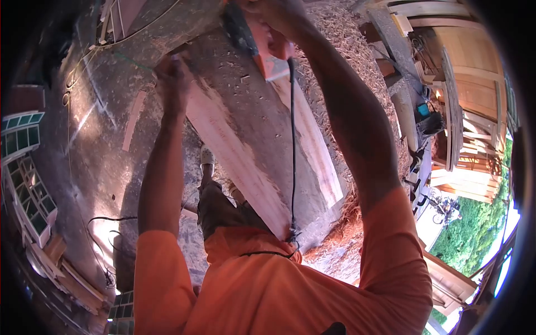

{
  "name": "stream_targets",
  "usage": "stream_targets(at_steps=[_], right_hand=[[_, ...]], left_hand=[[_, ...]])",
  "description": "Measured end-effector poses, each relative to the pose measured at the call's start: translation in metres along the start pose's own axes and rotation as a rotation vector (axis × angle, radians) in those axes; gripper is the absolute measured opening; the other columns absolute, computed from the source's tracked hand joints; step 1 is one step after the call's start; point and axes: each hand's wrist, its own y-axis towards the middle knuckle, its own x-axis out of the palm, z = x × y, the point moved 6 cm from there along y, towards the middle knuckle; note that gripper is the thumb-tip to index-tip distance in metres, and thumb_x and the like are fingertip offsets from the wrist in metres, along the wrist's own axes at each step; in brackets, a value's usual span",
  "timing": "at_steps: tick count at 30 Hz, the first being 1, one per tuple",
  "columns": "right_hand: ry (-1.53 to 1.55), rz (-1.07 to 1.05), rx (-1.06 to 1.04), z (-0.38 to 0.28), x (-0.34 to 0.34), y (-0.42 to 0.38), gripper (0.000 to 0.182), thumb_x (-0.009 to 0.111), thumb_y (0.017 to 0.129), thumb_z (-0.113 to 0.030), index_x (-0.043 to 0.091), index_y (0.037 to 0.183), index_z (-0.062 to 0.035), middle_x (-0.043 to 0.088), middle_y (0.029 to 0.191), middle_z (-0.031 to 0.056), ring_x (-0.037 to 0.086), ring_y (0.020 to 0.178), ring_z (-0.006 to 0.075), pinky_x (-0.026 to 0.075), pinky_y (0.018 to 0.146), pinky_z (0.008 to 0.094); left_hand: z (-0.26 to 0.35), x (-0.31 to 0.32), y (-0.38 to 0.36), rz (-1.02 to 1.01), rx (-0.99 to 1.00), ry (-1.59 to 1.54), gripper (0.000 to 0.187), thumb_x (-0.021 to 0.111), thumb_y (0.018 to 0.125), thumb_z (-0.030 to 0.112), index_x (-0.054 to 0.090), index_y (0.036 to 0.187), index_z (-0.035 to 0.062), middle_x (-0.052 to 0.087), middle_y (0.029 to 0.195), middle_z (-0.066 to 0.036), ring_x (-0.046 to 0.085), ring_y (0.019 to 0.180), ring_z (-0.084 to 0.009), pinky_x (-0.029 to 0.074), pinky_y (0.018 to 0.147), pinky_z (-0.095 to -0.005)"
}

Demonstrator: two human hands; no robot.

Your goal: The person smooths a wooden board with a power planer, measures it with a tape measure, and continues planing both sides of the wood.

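My right hand [280,21] grips an orange-and-black electric planer [258,40] by its handle, fingers wrapped round it. The planer sits over the far part of the work surface, and its black cord [293,128] runs back toward my waist. My left hand [173,81] is closed at the far left edge of a long pale plank [231,148]; shadow hides the fingertips. The plank slants from that hand down toward my body on a wide dark work surface [251,120]. A second pale strip of wood [315,142] lies along its right side.
Wood shavings [340,61] cover the ground to the right. A small wood offcut [134,120] lies on the floor at left, near loose cables [100,245]. Window frames [28,195] lean at far left. Wooden panels [469,72] and a tool-strewn bench [410,117] stand at right.
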Motion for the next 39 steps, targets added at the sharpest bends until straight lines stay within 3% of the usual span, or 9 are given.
stream_targets(at_steps=[3,6,8,11,14,22,26,32,39], right_hand=[[-0.215,-0.047,-0.311,-0.002,0.016,0.027,0.008,0.062,0.087,-0.021,0.068,0.088,-0.0158,0.066,0.068,0.0039,0.063,0.059,0.0143,0.053,0.055,0.032],[-0.031,-0.068,0.243,-0.042,-0.019,-0.024,0.01,0.064,0.087,-0.024,0.068,0.085,-0.015,0.067,0.073,0.0031,0.065,0.066,0.0151,0.054,0.061,0.0324],[-0.317,-0.117,-0.025,-0.038,-0.023,-0.054,0.017,0.066,0.086,-0.028,0.069,0.099,-0.016,0.069,0.083,0.0047,0.068,0.075,0.0173,0.055,0.069,0.0335],[-0.462,-0.127,-0.194,0.005,-0.03,-0.143,0.028,0.064,0.09,-0.033,0.069,0.112,-0.0168,0.071,0.087,0.0088,0.07,0.075,0.0188,0.056,0.069,0.0336],[-0.385,-0.286,0.323,0.016,-0.071,-0.271,0.026,0.059,0.093,-0.036,0.068,0.106,-0.0147,0.07,0.084,0.008,0.069,0.071,0.0207,0.056,0.065,0.0339],[-0.009,-0.253,0.851,0.068,-0.123,-0.516,0.042,0.073,0.086,-0.026,0.062,0.123,-0.009,0.069,0.097,0.0152,0.066,0.087,0.0229,0.052,0.082,0.034],[0.063,-0.129,0.797,0.052,-0.117,-0.474,0.043,0.08,0.08,-0.036,0.067,0.1,-0.0007,0.06,0.067,0.0042,0.053,0.061,0.0112,0.044,0.057,0.0313],[-0.104,-0.061,0.334,0.039,-0.088,-0.355,0.031,0.076,0.084,-0.027,0.069,0.1,-0.0018,0.061,0.064,0.0026,0.056,0.052,0.0099,0.046,0.05,0.0308],[0.133,-0.059,0.692,0.016,-0.053,-0.193,0.021,0.072,0.082,-0.029,0.077,0.095,-0.0133,0.067,0.066,0.0065,0.066,0.06,0.0135,0.054,0.059,0.0322]], left_hand=[[0.014,-0.006,-0.002,0.097,0.041,0.009,0.039,0.056,0.097,0.034,0.06,0.112,-0.0023,0.066,0.102,-0.014,0.064,0.092,-0.0212,0.049,0.085,-0.0339],[0.012,-0.005,0.002,0.055,0.085,-0.099,0.034,0.055,0.096,0.03,0.064,0.104,-0.0021,0.067,0.092,-0.012,0.061,0.083,-0.0176,0.049,0.078,-0.0345],[0.01,-0.004,0.013,0.025,0.174,-0.172,0.034,0.054,0.096,0.03,0.063,0.105,-0.0018,0.067,0.092,-0.013,0.061,0.083,-0.0183,0.049,0.077,-0.0357],[0.014,-0.005,0.023,-0.079,0.205,0.075,0.055,0.052,0.094,0.046,0.058,0.117,-0.0036,0.065,0.113,-0.023,0.064,0.106,-0.0377,0.049,0.091,-0.0451],[0.008,-0.004,0.023,-0.092,0.193,0.103,0.05,0.05,0.094,0.042,0.062,0.115,-0.0025,0.065,0.113,-0.024,0.064,0.106,-0.0366,0.049,0.092,-0.0438],[0.014,-0.011,0.022,-0.06,0.11,-0.064,0.045,0.056,0.097,0.031,0.058,0.119,-0.0083,0.064,0.116,-0.02,0.063,0.107,-0.0296,0.048,0.094,-0.0382],[0.032,-0.012,0.017,-0.079,0.265,-0.038,0.042,0.055,0.098,0.031,0.059,0.115,-0.0077,0.065,0.113,-0.022,0.063,0.102,-0.0298,0.049,0.09,-0.0399],[0.038,-0.015,0.006,-0.02,0.343,0.082,0.041,0.053,0.098,0.032,0.06,0.107,-0.008,0.065,0.105,-0.021,0.063,0.1,-0.0311,0.048,0.088,-0.0409],[0.031,-0.009,-0.008,-0.002,0.188,-0.057,0.04,0.055,0.097,0.035,0.057,0.117,0.0001,0.065,0.105,-0.017,0.065,0.098,-0.0297,0.05,0.089,-0.0404]])
